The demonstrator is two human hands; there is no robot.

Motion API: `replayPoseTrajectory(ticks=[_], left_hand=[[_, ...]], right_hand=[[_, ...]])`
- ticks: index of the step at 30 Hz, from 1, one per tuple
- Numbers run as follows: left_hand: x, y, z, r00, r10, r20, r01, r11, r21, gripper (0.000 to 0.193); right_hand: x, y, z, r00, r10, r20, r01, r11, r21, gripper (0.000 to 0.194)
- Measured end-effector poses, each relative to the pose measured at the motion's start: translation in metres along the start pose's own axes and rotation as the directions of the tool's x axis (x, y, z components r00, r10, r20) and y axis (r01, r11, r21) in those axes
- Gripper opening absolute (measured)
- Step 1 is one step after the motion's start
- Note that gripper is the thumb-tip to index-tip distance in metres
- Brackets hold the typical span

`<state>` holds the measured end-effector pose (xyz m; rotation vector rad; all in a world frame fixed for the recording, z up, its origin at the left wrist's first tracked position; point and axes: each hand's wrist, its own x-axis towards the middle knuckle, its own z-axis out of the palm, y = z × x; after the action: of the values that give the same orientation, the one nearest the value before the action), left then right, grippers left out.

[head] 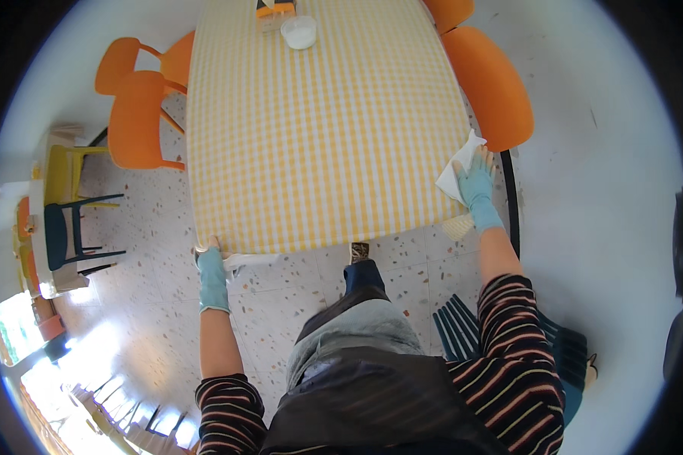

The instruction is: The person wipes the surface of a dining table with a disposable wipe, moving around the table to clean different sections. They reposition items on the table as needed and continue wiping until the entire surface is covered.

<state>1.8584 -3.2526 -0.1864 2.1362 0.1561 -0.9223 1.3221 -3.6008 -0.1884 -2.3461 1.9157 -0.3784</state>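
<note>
A yellow-and-white checked tablecloth point(324, 136) covers the table before me. My right hand point(480, 177), in a light blue fingerless glove, presses a white cloth point(454, 175) against the tablecloth near its right edge. The hand's fingers point away from me over the cloth. At the near left corner, my left hand point(212, 273) wears a matching glove. Its thumb lies on top of the tablecloth and its other fingers are mostly hidden at the edge, so the corner seems gripped. Beside it, something white and thin point(253, 260) shows below the table edge.
A white bowl point(300, 33) stands at the table's far end beside a dark-and-orange box point(276, 12). Orange chairs flank the table on the left point(136, 122) and right point(492, 88). A dark slatted chair point(458, 327) is by my right side. The floor point(284, 318) is speckled.
</note>
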Motion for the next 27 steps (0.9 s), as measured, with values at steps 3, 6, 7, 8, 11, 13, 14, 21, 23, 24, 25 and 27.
replayPoseTrajectory(ticks=[3,6,7,8,11,13,14,21,23,24,25,27], left_hand=[[-0.019,0.004,0.008,0.991,0.120,-0.061,-0.122,0.992,-0.029,0.036],[-0.032,0.002,0.007,0.988,0.145,-0.042,-0.149,0.984,-0.098,0.037],[-0.032,0.000,0.004,0.992,0.123,-0.004,-0.123,0.990,-0.069,0.037],[-0.030,-0.003,0.001,0.992,0.122,0.028,-0.121,0.991,-0.050,0.037],[-0.024,-0.017,-0.013,0.973,0.186,0.138,-0.192,0.981,0.028,0.035],[-0.025,-0.030,-0.019,0.949,0.210,0.237,-0.214,0.977,-0.008,0.035],[-0.028,-0.038,-0.020,0.936,0.203,0.286,-0.191,0.979,-0.071,0.036],[-0.103,-0.104,-0.035,0.906,-0.169,0.388,0.149,0.986,0.081,0.051],[-0.113,-0.115,-0.060,0.904,-0.257,0.342,0.231,0.966,0.116,0.053],[-0.115,-0.119,-0.076,0.909,-0.270,0.317,0.243,0.962,0.121,0.054],[-0.114,-0.121,-0.094,0.914,-0.282,0.291,0.255,0.958,0.128,0.054],[-0.102,-0.118,-0.124,0.933,-0.270,0.238,0.249,0.962,0.116,0.054]], right_hand=[[-0.011,-0.011,-0.005,0.991,-0.049,0.125,0.063,0.992,-0.110,0.073],[-0.044,-0.065,-0.006,0.941,-0.192,0.279,0.251,0.948,-0.194,0.069],[-0.052,-0.092,-0.002,0.926,-0.291,0.239,0.326,0.938,-0.119,0.068],[-0.061,-0.122,0.001,0.905,-0.341,0.256,0.373,0.924,-0.085,0.066],[-0.072,-0.226,0.012,0.795,-0.549,0.259,0.530,0.836,0.145,0.060],[-0.076,-0.299,0.023,0.683,-0.682,0.260,0.627,0.731,0.271,0.058],[-0.080,-0.337,0.030,0.614,-0.739,0.279,0.653,0.673,0.346,0.057],[-0.149,-0.552,0.079,0.184,-0.983,-0.013,0.697,0.121,0.706,0.045],[-0.164,-0.588,0.087,0.327,-0.944,-0.035,0.706,0.220,0.674,0.041],[-0.167,-0.597,0.090,0.395,-0.913,-0.104,0.716,0.235,0.657,0.040],[-0.169,-0.601,0.090,0.381,-0.924,-0.020,0.760,0.300,0.577,0.039],[-0.171,-0.594,0.089,0.337,-0.939,0.065,0.868,0.337,0.364,0.040]])
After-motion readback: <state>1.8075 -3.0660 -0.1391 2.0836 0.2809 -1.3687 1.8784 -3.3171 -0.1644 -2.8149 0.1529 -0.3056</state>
